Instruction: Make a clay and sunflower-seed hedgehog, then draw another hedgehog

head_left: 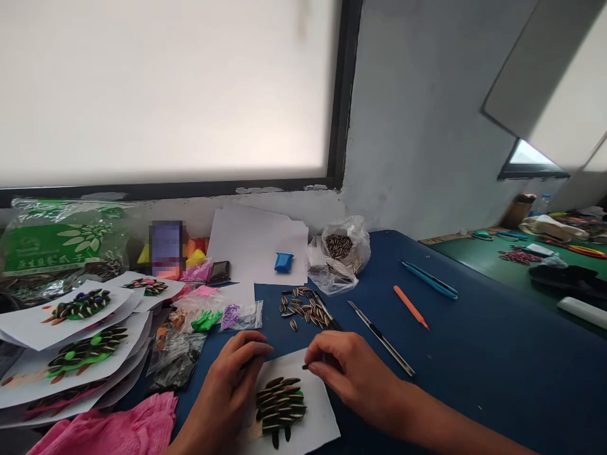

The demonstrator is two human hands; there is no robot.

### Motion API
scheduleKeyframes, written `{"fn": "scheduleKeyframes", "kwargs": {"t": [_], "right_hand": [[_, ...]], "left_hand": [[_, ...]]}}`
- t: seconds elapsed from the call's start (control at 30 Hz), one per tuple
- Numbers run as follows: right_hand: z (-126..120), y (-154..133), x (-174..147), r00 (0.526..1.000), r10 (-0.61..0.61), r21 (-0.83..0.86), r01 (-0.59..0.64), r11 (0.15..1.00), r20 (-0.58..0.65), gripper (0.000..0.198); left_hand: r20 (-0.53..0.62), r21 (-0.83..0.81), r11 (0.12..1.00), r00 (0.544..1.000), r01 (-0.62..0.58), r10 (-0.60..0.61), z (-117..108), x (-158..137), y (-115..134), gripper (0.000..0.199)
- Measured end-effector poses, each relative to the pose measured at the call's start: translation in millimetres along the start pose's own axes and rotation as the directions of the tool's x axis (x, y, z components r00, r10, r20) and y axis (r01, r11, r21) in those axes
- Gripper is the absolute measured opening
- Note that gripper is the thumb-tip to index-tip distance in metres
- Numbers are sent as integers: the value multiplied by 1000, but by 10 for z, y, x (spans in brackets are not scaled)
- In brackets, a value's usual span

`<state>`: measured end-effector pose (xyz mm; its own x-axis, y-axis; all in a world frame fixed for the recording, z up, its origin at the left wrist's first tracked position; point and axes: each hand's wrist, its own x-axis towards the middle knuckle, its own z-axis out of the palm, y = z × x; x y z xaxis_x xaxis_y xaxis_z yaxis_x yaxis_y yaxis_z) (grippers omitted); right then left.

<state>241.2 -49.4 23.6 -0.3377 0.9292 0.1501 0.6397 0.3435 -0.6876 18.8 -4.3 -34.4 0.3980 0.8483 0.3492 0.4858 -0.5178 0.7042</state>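
One paper (322, 411) with seeds (282, 399) lies between the curled left hand (237, 374), whose grasp I cannot tell, and the right hand (351, 373), pinching a dark seed (305, 367).

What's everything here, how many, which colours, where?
Seed figure: one, dark and green, on white paper
Loose seeds: many, striped, centre
Seed bag: one, clear, back centre
Printed bag: one, green, left
Decorated sheets: several, white, left
Plain sheets: several, white, against wall
Packets: several, mixed colours, left and centre
Cloth: one, pink, front left
Slim tools: two, silver and black, centre
Marker: one, orange, right
Tweezers: one, blue, right
Near table: one, blue, foreground
Far table: one, green, cluttered, right
Blind: one, white, upper left
Left hand: one, bare, by paper
Right hand: one, bare, pinching seed
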Motion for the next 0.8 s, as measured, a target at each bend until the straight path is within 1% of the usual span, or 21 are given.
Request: {"fn": "scheduleKeyframes", "kwargs": {"t": [0.07, 0.17, 0.33, 0.57, 0.7, 0.8], "right_hand": [[-18, 4, -29, 999, 33, 28, -34, 999, 9, 12], [-22, 23, -42, 997, 70, 23, -71, 997, 44, 11], [16, 38, -69, 990, 133, -7, -133, 991, 54, 14], [77, 16, -73, 993, 109, -2, -109, 994, 49, 14], [106, 11, -56, 992, 108, 6, -109, 994, 70, 13], [132, 8, -47, 991, 114, 3, -115, 993, 66, 12]], "left_hand": [[3, -7, 1000, 1000, 3, -3, -13, -7, -7, 25], [49, 5, 1000, 999, -14, 14, -39, -28, -25, 24], [76, 13, 998, 995, -63, 62, -79, -61, 2, 30], [133, 37, 989, 982, -142, 136, -84, -53, 68, 34], [172, 43, 975, 963, -219, 209, -73, -50, 80, 36], [169, 40, 972, 960, -231, 221, -44, -46, 86, 38]]}}
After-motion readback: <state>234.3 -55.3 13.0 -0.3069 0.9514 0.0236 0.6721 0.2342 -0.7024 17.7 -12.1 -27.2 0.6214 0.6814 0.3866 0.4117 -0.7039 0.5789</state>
